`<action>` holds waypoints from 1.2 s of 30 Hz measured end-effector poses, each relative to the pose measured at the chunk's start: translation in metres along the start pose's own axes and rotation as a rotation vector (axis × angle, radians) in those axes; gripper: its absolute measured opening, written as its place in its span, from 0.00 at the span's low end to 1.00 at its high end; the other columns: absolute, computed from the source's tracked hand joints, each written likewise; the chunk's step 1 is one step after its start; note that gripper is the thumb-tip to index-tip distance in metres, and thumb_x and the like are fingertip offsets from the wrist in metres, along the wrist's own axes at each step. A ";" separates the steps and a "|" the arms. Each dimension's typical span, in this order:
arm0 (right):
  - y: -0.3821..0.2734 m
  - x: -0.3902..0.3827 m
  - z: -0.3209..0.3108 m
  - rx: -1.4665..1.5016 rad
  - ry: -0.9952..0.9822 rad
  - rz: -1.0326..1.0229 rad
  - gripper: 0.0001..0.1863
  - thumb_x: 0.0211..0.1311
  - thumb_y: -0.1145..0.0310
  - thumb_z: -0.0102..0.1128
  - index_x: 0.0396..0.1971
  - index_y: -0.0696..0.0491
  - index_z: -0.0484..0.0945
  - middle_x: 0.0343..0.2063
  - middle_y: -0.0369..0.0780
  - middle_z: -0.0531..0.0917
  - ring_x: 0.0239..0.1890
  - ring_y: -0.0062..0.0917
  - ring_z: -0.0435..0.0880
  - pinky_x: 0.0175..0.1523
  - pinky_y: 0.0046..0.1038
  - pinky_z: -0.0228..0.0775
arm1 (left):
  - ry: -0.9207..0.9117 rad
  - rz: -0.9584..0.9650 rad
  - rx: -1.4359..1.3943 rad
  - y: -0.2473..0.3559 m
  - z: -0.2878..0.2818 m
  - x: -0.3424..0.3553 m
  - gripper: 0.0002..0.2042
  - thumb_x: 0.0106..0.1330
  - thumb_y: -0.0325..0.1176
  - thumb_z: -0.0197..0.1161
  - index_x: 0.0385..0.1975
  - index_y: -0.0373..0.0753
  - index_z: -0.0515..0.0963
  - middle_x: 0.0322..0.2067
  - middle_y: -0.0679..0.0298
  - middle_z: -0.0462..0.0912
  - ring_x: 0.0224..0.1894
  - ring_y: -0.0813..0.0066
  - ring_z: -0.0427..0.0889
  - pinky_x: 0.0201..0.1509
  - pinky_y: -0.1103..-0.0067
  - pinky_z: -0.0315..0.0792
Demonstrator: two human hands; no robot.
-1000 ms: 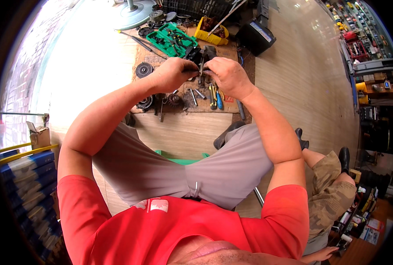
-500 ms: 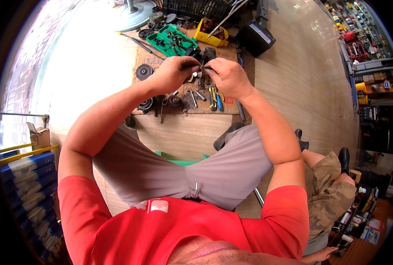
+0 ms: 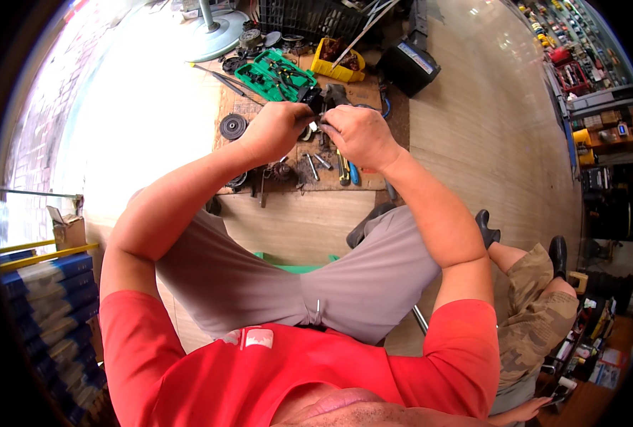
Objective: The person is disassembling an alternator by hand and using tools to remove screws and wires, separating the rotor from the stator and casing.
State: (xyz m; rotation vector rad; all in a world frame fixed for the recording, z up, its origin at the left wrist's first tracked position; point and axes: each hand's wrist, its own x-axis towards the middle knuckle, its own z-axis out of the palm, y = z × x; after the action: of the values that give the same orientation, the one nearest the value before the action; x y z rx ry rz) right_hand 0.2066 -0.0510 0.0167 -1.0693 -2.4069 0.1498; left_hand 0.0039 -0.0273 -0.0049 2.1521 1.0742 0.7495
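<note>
My left hand (image 3: 279, 130) and my right hand (image 3: 360, 135) meet over a stained cardboard sheet (image 3: 249, 105), thumbs and fingers pinched together. Whatever small part sits between the fingertips is too small to make out. Just beyond them is a dark metal piece, partly hidden. On the near side of the cardboard lie a metal socket tool (image 3: 311, 166), a yellow-and-black utility knife (image 3: 343, 169) and a blue-handled tool (image 3: 354, 175). A toothed dark rotor (image 3: 281, 171) rests below my left wrist, and a round black pulley (image 3: 233, 126) lies to its left.
An opened green tool case (image 3: 273, 75) lies past my left hand. Beside it stands a yellow bin (image 3: 338, 62) with reddish-brown parts. A black battery (image 3: 407, 67) is at the far right. Another person's legs (image 3: 537, 299) show at right; blue boxes (image 3: 49, 299) are stacked at left.
Both hands have come slightly nearer and a little to the left, still pinched close together. The whole view has shifted slightly.
</note>
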 end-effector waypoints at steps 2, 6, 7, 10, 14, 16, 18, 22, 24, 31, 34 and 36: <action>-0.001 0.001 -0.003 0.000 -0.020 -0.020 0.05 0.54 0.69 0.61 0.27 0.54 0.75 0.24 0.42 0.79 0.30 0.39 0.81 0.34 0.37 0.74 | -0.045 0.064 0.071 -0.003 0.004 -0.001 0.07 0.64 0.31 0.57 0.33 0.34 0.80 0.29 0.48 0.81 0.35 0.46 0.80 0.39 0.63 0.74; 0.002 0.000 -0.005 0.075 -0.027 -0.010 0.05 0.55 0.70 0.61 0.27 0.54 0.76 0.25 0.43 0.80 0.31 0.40 0.81 0.33 0.36 0.73 | -0.149 0.210 0.147 -0.002 0.006 -0.002 0.05 0.61 0.29 0.59 0.32 0.36 0.79 0.29 0.49 0.81 0.37 0.47 0.80 0.39 0.62 0.73; 0.005 0.000 -0.006 0.105 -0.026 -0.002 0.05 0.55 0.70 0.61 0.27 0.55 0.77 0.26 0.44 0.80 0.31 0.40 0.81 0.33 0.35 0.73 | -0.154 0.206 0.103 -0.001 0.004 -0.001 0.05 0.61 0.30 0.60 0.32 0.36 0.80 0.29 0.49 0.81 0.36 0.47 0.80 0.38 0.63 0.73; 0.005 0.001 -0.014 0.355 -0.084 0.231 0.05 0.56 0.73 0.62 0.32 0.56 0.80 0.29 0.48 0.81 0.30 0.37 0.80 0.36 0.29 0.72 | -0.147 0.199 -0.032 0.007 -0.006 0.000 0.06 0.62 0.29 0.61 0.34 0.35 0.80 0.29 0.49 0.81 0.34 0.49 0.79 0.37 0.66 0.74; 0.008 0.001 -0.012 0.648 -0.063 0.382 0.04 0.61 0.75 0.59 0.33 0.59 0.80 0.24 0.34 0.81 0.28 0.14 0.75 0.36 0.20 0.69 | -0.077 0.155 -0.168 0.018 -0.017 -0.001 0.06 0.64 0.28 0.61 0.37 0.33 0.80 0.26 0.53 0.80 0.27 0.64 0.79 0.34 0.73 0.73; 0.005 0.002 -0.010 0.697 -0.035 0.403 0.05 0.62 0.74 0.59 0.33 0.60 0.80 0.24 0.31 0.80 0.29 0.11 0.72 0.35 0.19 0.68 | -0.036 0.076 -0.218 0.022 -0.020 -0.001 0.07 0.65 0.28 0.60 0.37 0.32 0.80 0.25 0.54 0.80 0.26 0.72 0.77 0.33 0.76 0.72; 0.000 0.003 -0.006 0.721 -0.012 0.421 0.05 0.63 0.74 0.59 0.33 0.60 0.80 0.24 0.30 0.79 0.29 0.10 0.71 0.35 0.18 0.67 | 0.018 0.042 -0.221 0.018 -0.018 -0.001 0.08 0.66 0.30 0.60 0.37 0.31 0.80 0.25 0.54 0.80 0.28 0.72 0.77 0.33 0.76 0.72; -0.012 0.005 0.008 0.700 0.031 0.461 0.07 0.65 0.71 0.59 0.35 0.59 0.80 0.24 0.30 0.79 0.27 0.08 0.69 0.32 0.17 0.65 | 0.079 -0.065 -0.176 0.013 -0.013 -0.002 0.09 0.65 0.31 0.60 0.37 0.33 0.81 0.31 0.49 0.83 0.33 0.56 0.84 0.37 0.72 0.75; -0.013 0.006 0.012 0.740 0.038 0.520 0.07 0.66 0.71 0.58 0.35 0.59 0.81 0.23 0.29 0.79 0.26 0.08 0.68 0.31 0.16 0.64 | 0.120 -0.059 -0.142 0.010 -0.009 -0.002 0.08 0.65 0.31 0.60 0.37 0.32 0.80 0.29 0.50 0.82 0.31 0.57 0.82 0.35 0.72 0.74; -0.004 0.001 0.023 1.044 0.051 0.763 0.09 0.65 0.69 0.59 0.37 0.61 0.80 0.27 0.35 0.84 0.29 0.14 0.78 0.36 0.21 0.72 | 0.178 0.093 0.004 0.005 0.002 0.003 0.06 0.63 0.29 0.59 0.33 0.34 0.79 0.29 0.48 0.81 0.35 0.49 0.80 0.39 0.64 0.73; 0.000 0.001 0.021 1.045 0.016 0.785 0.11 0.65 0.67 0.59 0.37 0.61 0.80 0.27 0.35 0.83 0.28 0.14 0.77 0.35 0.21 0.71 | 0.148 0.103 0.022 0.005 0.004 0.002 0.06 0.63 0.30 0.58 0.32 0.34 0.79 0.30 0.48 0.80 0.38 0.47 0.79 0.41 0.62 0.72; 0.002 -0.002 0.022 0.950 0.016 0.759 0.12 0.65 0.65 0.60 0.35 0.61 0.80 0.26 0.35 0.84 0.28 0.14 0.77 0.34 0.23 0.71 | 0.113 0.113 0.025 0.004 0.007 0.003 0.06 0.63 0.30 0.58 0.32 0.34 0.79 0.30 0.48 0.80 0.38 0.47 0.79 0.41 0.62 0.72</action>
State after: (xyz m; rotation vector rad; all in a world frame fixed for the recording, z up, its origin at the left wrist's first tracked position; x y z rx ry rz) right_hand 0.1986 -0.0493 -0.0039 -1.3522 -1.4365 1.3506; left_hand 0.0123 -0.0291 -0.0058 2.2289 1.0298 0.9243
